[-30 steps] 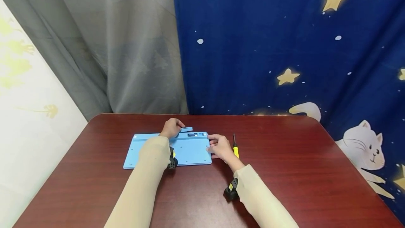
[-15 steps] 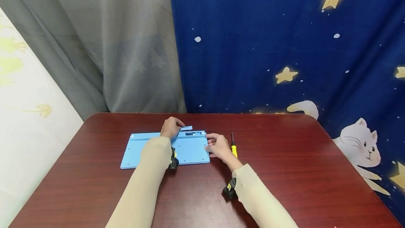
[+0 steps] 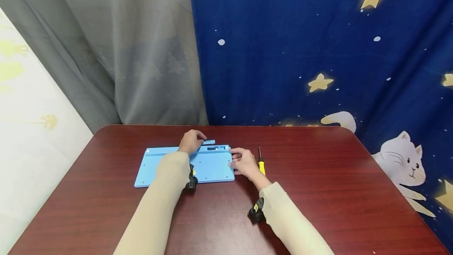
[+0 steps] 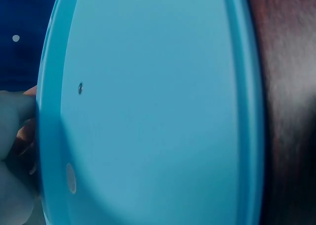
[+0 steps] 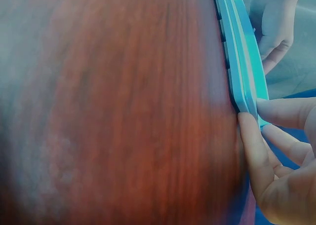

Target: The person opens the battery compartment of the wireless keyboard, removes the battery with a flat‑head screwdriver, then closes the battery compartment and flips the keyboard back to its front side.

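Observation:
A light blue keyboard [image 3: 212, 168] lies face down, its keys showing at the underside edge in the right wrist view. Near its far right corner is an uncovered battery slot [image 3: 213, 148]. My left hand [image 3: 191, 141] reaches over the far edge and pinches the end of a small blue battery cover [image 3: 209, 142] just behind the keyboard. In the left wrist view the fingers are partly hidden by the keyboard's edge. My right hand [image 3: 245, 163] holds the keyboard's right end, thumb and fingers on either side of the edge in the right wrist view.
A screwdriver [image 3: 261, 164] with a yellow handle lies right of the right hand on the dark red wooden table [image 3: 336, 192]. Grey and blue curtains [image 3: 265, 70] hang behind the table's far edge.
The view shifts slightly. Both hands keep almost the same place on the keyboard and the battery cover.

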`<action>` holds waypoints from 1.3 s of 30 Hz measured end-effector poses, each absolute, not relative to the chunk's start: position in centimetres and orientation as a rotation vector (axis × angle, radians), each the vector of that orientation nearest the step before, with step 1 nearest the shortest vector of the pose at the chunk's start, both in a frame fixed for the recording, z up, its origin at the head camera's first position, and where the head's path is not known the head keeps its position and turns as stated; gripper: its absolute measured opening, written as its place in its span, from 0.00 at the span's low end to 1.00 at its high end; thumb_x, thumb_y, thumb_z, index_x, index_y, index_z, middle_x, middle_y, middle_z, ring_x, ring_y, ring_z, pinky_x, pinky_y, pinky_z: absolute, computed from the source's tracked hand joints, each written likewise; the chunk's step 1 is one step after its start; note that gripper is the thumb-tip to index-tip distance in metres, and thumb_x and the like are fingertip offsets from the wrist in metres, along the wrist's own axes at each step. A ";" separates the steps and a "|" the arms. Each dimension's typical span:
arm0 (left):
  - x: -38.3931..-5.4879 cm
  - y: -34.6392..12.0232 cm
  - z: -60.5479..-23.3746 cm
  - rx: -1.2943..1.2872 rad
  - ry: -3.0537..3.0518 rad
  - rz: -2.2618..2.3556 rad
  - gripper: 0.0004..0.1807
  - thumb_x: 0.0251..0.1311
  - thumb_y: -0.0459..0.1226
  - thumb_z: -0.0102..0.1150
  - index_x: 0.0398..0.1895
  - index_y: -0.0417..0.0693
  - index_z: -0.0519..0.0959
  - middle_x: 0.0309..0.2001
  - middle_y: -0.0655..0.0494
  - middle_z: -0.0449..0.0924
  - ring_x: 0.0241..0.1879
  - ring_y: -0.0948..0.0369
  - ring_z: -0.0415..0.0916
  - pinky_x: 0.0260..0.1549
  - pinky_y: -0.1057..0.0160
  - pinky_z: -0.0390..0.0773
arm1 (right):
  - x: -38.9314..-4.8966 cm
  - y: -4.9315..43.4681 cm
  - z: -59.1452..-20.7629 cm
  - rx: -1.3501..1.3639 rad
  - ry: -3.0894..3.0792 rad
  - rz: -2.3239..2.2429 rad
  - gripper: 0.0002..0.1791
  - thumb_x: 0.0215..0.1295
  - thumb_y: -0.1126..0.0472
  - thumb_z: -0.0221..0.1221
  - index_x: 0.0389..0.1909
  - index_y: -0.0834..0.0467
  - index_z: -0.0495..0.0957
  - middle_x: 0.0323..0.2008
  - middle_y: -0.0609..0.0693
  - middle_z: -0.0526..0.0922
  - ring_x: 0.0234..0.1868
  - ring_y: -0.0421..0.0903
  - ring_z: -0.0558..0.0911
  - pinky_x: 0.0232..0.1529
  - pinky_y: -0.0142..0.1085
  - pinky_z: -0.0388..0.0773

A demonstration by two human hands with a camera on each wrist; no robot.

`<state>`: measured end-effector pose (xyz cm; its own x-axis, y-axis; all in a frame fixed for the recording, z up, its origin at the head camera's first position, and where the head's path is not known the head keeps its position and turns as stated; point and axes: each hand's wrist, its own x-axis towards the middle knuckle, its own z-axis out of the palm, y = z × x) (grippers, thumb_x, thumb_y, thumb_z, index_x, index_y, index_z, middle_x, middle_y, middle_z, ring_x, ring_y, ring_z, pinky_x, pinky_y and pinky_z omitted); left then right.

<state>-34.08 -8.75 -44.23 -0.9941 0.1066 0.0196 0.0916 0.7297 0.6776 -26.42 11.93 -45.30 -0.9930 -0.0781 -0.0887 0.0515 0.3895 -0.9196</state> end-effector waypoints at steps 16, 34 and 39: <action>-32.9 -10.7 -42.4 0.336 2.919 0.961 0.08 0.60 0.34 0.57 0.40 0.41 0.80 0.38 0.49 0.77 0.37 0.55 0.72 0.42 0.56 0.73 | -26.4 12.0 -45.3 -0.006 2.501 -1.696 0.24 0.52 0.72 0.63 0.53 0.60 0.75 0.37 0.55 0.76 0.35 0.47 0.76 0.27 0.40 0.79; -31.3 -13.2 -43.3 0.607 2.791 1.065 0.10 0.57 0.31 0.59 0.42 0.37 0.80 0.42 0.45 0.74 0.41 0.53 0.67 0.43 0.56 0.70 | -26.4 11.9 -45.5 0.019 2.487 -1.697 0.24 0.52 0.72 0.63 0.53 0.60 0.75 0.38 0.55 0.76 0.35 0.47 0.77 0.28 0.41 0.79; -31.1 -13.2 -43.5 0.570 2.794 1.083 0.11 0.57 0.30 0.59 0.44 0.39 0.80 0.43 0.45 0.72 0.43 0.52 0.65 0.45 0.53 0.70 | -26.3 11.9 -45.2 0.022 2.469 -1.706 0.24 0.52 0.72 0.63 0.53 0.62 0.75 0.38 0.57 0.75 0.34 0.48 0.78 0.28 0.42 0.79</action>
